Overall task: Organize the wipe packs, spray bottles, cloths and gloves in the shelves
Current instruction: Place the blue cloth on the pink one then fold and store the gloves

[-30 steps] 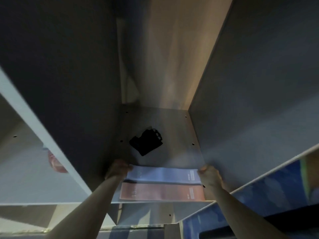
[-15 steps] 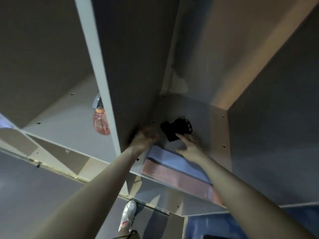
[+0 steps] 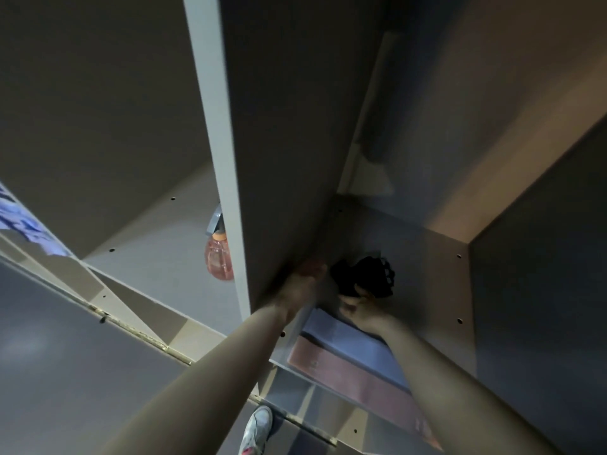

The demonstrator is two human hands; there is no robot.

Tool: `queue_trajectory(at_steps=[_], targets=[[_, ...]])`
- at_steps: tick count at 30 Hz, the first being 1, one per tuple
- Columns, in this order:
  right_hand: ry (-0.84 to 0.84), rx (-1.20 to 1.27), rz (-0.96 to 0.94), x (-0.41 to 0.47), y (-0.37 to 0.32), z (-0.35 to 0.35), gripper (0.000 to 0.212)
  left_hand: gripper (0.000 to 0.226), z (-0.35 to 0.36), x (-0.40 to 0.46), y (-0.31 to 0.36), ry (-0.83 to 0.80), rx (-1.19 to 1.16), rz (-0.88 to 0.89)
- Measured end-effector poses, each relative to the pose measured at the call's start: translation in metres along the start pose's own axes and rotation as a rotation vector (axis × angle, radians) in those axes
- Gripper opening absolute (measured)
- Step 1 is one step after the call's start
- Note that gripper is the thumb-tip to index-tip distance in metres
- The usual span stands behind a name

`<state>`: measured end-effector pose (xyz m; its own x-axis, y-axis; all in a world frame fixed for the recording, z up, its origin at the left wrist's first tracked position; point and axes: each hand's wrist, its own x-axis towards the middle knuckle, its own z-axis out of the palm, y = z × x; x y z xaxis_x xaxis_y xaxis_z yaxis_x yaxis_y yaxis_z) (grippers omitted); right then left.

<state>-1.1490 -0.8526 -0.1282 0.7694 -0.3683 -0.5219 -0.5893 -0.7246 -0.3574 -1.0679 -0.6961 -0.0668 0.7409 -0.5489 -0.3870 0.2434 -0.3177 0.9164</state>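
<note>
Right hand point(image 3: 359, 311) fingers curl onto the near edge of the black gloves point(image 3: 364, 280), pinching the bundle (grip partly hidden by the dark fabric). Left hand point(image 3: 300, 289) is motion-blurred, fingertips near the gloves' left side and against the vertical divider point(image 3: 226, 178); cannot tell whether its fingers are straight or curled, or whether they touch the gloves. Both forearms reach up into the same shelf compartment.

Gloves lie on the shelf board point(image 3: 437, 284) toward the back of that compartment, behind two flat packs. Blue pack point(image 3: 354, 339) sits just in front of the gloves, under the right wrist. Pink pack point(image 3: 358, 379) lies touching it along the long side, at the front edge of the shelf.

Neighbouring compartment, left of the divider: pink spray bottle point(image 3: 217, 259) standing on its shelf, half hidden by the divider, grey trigger head on top. Far left edge shows a blue-and-white patterned item point(image 3: 29, 224), too cropped to identify.

Bottom centre: a white shoe point(image 3: 258, 430) with a pink toe on the dark floor point(image 3: 49, 339).
</note>
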Motion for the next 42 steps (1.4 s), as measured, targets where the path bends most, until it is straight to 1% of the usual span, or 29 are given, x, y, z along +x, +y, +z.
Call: queue_trajectory(at_steps=[3,5,7,11,13,15,17,18,20,21,23,25,27,30,33,36,40,42], targets=[[-0.004,-0.020,0.003,-0.004,0.002,-0.001,0.046,0.037,-0.003,-0.003,0.002,-0.044,-0.004,-0.001],[-0.021,-0.085,0.008,-0.006,0.005,-0.002,0.047,0.038,-0.006,-0.003,0.001,-0.082,0.002,-0.014],[-0.006,-0.154,-0.005,-0.009,0.005,-0.005,0.048,0.038,-0.007,-0.003,0.004,-0.084,-0.058,-0.046],[-0.046,-0.093,-0.002,-0.014,0.005,-0.008,0.043,0.039,-0.007,-0.008,0.010,-0.067,-0.121,-0.061],[-0.008,-0.033,-0.008,-0.018,0.005,-0.009,0.030,0.039,-0.008,-0.012,0.013,-0.060,-0.125,-0.058],[0.147,0.108,-0.022,-0.022,0.002,-0.010,0.018,0.040,-0.008,-0.015,0.015,-0.046,-0.107,-0.045],[0.328,0.341,-0.034,-0.029,-0.004,-0.013,0.014,0.038,-0.008,-0.019,0.018,-0.038,-0.076,-0.027],[0.382,0.464,-0.038,-0.035,-0.008,-0.017,0.013,0.037,-0.008,-0.020,0.019,-0.029,-0.060,-0.014],[0.440,0.660,-0.031,-0.051,-0.019,-0.027,0.011,0.032,-0.006,-0.024,0.019,-0.010,0.013,0.033],[0.453,0.707,-0.022,-0.061,-0.024,-0.033,0.014,0.029,-0.005,-0.028,0.020,0.003,0.040,0.057],[0.451,0.745,-0.025,-0.083,-0.032,-0.042,0.024,0.025,-0.004,-0.038,0.022,0.019,0.008,0.076],[0.439,0.792,-0.035,-0.104,-0.040,-0.049,0.032,0.029,-0.005,-0.054,0.028,0.044,0.037,0.127],[0.450,0.835,-0.065,-0.128,-0.052,-0.054,0.034,0.038,-0.009,-0.073,0.032,0.055,0.109,0.200],[0.462,0.840,-0.105,-0.166,-0.070,-0.057,0.034,0.040,-0.019,-0.103,0.031,0.068,0.224,0.316],[0.477,0.877,-0.126,-0.200,-0.085,-0.053,0.033,0.036,-0.033,-0.133,0.031,0.083,0.248,0.390],[0.491,0.897,-0.162,-0.224,-0.100,-0.046,0.035,0.029,-0.049,-0.158,0.039,0.104,0.203,0.444],[0.519,0.919,-0.231,-0.242,-0.131,-0.035,0.033,0.021,-0.082,-0.181,0.047,0.158,0.164,0.504],[0.510,0.905,-0.257,-0.244,-0.150,-0.028,0.030,0.017,-0.102,-0.185,0.047,0.199,0.132,0.502]])
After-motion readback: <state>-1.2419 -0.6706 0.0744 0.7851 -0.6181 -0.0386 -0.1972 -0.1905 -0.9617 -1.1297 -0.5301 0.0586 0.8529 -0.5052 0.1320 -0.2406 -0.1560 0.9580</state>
